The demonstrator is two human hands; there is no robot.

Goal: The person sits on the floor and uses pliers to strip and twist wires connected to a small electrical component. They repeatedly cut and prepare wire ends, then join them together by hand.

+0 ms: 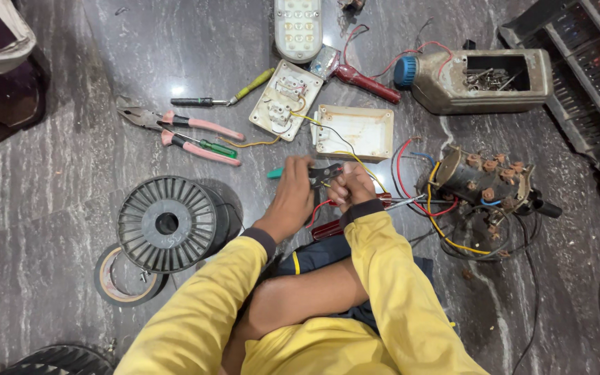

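Note:
My left hand (293, 196) and my right hand (349, 187) meet over the dark stone floor, both in yellow sleeves. Between them is a small dark cutter-like tool (324, 173) with red on it, gripped by both hands as far as I can see. A green handle tip (274, 173) sticks out left of my left hand. A yellow wire (362, 163) runs from the hands up toward an open white plastic box (353, 131). A red-handled tool (328, 229) lies under my wrists.
Pink-handled pliers (175, 123) and a green screwdriver (210, 147) lie left. A black wire spool (168, 223) rests on a tape roll (114, 281). A rusty motor part with wires (484, 184) is right. A cut plastic jug with screws (480, 80), a switch plate (286, 99) and a lamp (298, 28) lie beyond.

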